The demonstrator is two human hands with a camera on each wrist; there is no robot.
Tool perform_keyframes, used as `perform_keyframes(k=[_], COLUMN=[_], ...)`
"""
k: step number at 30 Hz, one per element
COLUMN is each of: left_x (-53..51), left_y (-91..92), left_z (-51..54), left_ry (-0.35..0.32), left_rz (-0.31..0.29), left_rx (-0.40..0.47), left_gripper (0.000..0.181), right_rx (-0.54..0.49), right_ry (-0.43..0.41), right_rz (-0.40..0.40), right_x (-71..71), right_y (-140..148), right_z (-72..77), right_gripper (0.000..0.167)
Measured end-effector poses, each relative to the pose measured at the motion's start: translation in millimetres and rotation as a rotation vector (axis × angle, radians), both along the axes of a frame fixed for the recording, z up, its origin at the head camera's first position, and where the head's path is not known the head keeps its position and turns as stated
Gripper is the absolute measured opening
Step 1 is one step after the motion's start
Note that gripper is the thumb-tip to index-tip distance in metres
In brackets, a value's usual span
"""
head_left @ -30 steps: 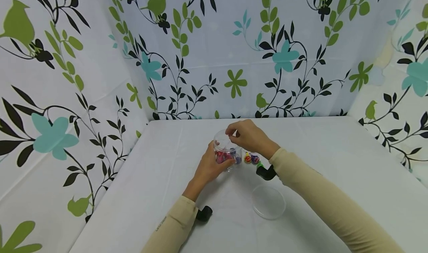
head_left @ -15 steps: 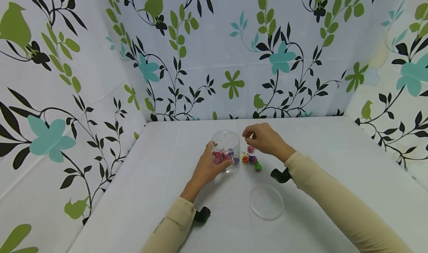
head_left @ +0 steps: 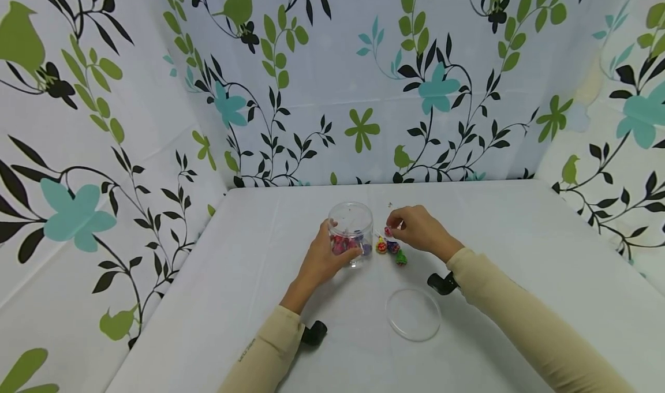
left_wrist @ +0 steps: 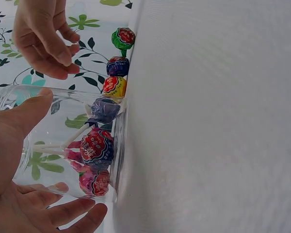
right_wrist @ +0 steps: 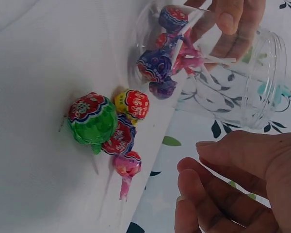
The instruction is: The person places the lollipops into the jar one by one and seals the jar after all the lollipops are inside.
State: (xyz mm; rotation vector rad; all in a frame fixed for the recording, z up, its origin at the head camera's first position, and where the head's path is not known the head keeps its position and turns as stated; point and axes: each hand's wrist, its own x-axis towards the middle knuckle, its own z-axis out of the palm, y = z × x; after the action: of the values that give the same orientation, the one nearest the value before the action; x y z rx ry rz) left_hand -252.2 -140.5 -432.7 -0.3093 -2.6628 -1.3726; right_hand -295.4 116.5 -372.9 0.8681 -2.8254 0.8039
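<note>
My left hand (head_left: 322, 257) grips the side of a clear open-topped jar (head_left: 358, 223), thumb on the near side and fingers round the far side. Several wrapped lollipops (left_wrist: 97, 148) stand in the jar with their sticks up. Just right of it, a green lollipop (right_wrist: 92, 121), a yellow one (right_wrist: 132, 104), a purple-blue one (right_wrist: 120, 138) and a pink one (right_wrist: 128, 165) stand in a cluster on the white table. My right hand (head_left: 419, 228) hovers beside the pink lollipop. In the right wrist view its fingers are loosely bent, thumb apart, with nothing between them.
A clear round lid (head_left: 413, 340) lies on the table (head_left: 218, 300) nearer to me, right of the jar. Patterned cloth (head_left: 306, 93) with leaves and birds hangs behind and at both sides. Black wrist-worn devices (head_left: 314, 333) protrude from both sleeves.
My right hand has moved from above the jar's mouth to the right and down beside the loose lollipops. The pink lollipop came into view by half a second ago. My left hand keeps its grip.
</note>
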Motion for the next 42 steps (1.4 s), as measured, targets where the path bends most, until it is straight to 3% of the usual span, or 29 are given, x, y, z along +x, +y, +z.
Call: perform_keyframes(k=[12, 21, 32, 42], left_x=[-0.1, -0.1, 0.8, 1.6], left_y=[0.1, 0.7, 0.9, -0.1], left_z=[-1.3, -0.2, -0.1, -0.2], left_ry=[0.005, -0.004, -0.016, -0.009], left_rz=[0.010, 0.020, 0.021, 0.012], left_rx=[-0.013, -0.030, -0.039, -0.032], left_gripper=[0.102, 0.100, 0.101, 0.102], right_rx=[0.023, 0.006, 0.039, 0.058], right_ry=[-0.082, -0.132, -0.136, -0.176], right_rz=[-0.067, -0.120, -0.095, -0.092], right_x=[3.5, 6.8, 3.3, 1.3], right_y=[-2.8, -3.1, -1.6, -4.7], right_z=[-26.4, -30.0, -35.0, -40.0], right_gripper=[0.019, 0.023, 0.026, 0.019])
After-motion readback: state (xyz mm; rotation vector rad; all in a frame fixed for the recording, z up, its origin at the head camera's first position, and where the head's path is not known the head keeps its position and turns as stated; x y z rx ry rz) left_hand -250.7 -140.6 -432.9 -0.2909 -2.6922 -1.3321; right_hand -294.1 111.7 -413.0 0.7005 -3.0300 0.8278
